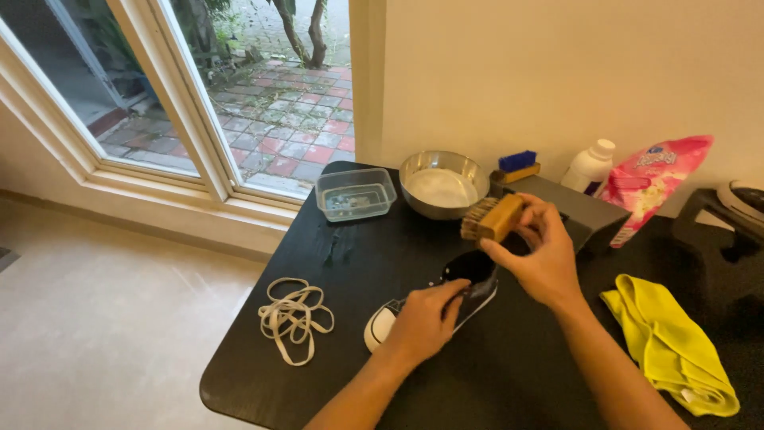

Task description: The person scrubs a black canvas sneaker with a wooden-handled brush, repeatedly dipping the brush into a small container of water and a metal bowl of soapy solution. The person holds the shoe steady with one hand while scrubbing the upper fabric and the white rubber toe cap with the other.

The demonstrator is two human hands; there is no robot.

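Note:
A dark sneaker [473, 275] with a white toe cap lies on the black table [318, 350], toe toward me. My left hand [424, 318] rests on its upper and holds it down. Above the shoe's heel, my right hand [541, 255] grips a wooden brush [493, 217] with its bristles pointing left toward a steel bowl [442, 183] of white liquid. The brush is apart from both bowl and shoe.
White laces [293, 317] lie loose at the table's left. A clear plastic tub [355, 193] holds a little water. A grey box [585, 209], a blue brush [517, 166], a white bottle [590, 166], a pink pouch [654, 179] and a yellow cloth [668, 342] sit to the right.

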